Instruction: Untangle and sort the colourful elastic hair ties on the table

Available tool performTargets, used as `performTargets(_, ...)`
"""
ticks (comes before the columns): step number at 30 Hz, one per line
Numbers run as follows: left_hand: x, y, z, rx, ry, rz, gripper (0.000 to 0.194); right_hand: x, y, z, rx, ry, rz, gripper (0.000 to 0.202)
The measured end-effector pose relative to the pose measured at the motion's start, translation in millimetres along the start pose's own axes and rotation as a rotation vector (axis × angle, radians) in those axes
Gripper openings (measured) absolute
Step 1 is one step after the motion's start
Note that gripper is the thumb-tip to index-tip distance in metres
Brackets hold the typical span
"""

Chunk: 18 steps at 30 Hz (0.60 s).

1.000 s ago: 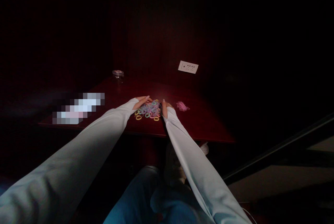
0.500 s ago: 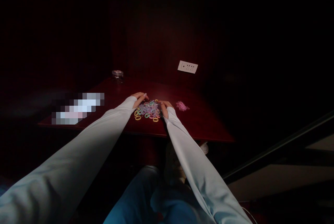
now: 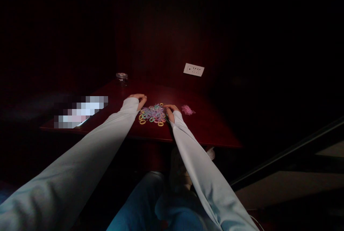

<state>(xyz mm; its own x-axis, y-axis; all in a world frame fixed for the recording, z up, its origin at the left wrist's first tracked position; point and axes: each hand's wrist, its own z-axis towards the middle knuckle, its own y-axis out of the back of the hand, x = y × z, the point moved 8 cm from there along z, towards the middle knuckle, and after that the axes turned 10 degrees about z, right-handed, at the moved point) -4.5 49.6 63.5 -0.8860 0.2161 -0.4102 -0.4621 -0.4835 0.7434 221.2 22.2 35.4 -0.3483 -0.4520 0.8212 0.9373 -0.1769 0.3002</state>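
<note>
- Left hand (image 3: 141, 99) sits just beyond the far-left edge of a pile of coloured bands (image 3: 152, 113), its fingers bent and drawn close together; whether anything is held in them cannot be told.
- At the pile's right edge, the right hand (image 3: 171, 110) is loosely curved, its fingers directed at the bands and seemingly touching them; whether it grips any cannot be made out.
- Nearest of all, blue trousers (image 3: 139, 202) show at the bottom, between a pale left sleeve (image 3: 88, 155) and a pale right sleeve (image 3: 199, 163).
- Low on the right runs a thin white cable (image 3: 256, 221), partly hidden by the right sleeve.
- Under the front edge of the dark red table (image 3: 212, 127) is a pale object (image 3: 211, 152), too dim to name.
- Toward the table's left end lies a bright flat thing (image 3: 83, 112), masked by blocks.
- Between the hands, the pile is tangled and mostly purple, with green and pink among it and yellow rings (image 3: 142, 122) along its near side.
- Right of the right hand, well apart from the pile, is a small pink heap (image 3: 188, 109).
- Near the far-left corner stands a see-through lidded jar (image 3: 122, 79).
- Farthest back, a white socket plate (image 3: 194, 69) is set in the dark wall (image 3: 161, 51).
</note>
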Motion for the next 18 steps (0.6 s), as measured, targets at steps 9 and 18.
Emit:
performTargets(9, -2, 4.8, -2, 0.072, 0.070, 0.085, 0.043, 10, -15, -5, 0.115, 0.070, -0.212, 0.019)
performTargets(18, 15, -6.8, -1, 0.151, 0.167, 0.219, 0.037, 12, -12, -11, 0.134, 0.036, -0.230, 0.034)
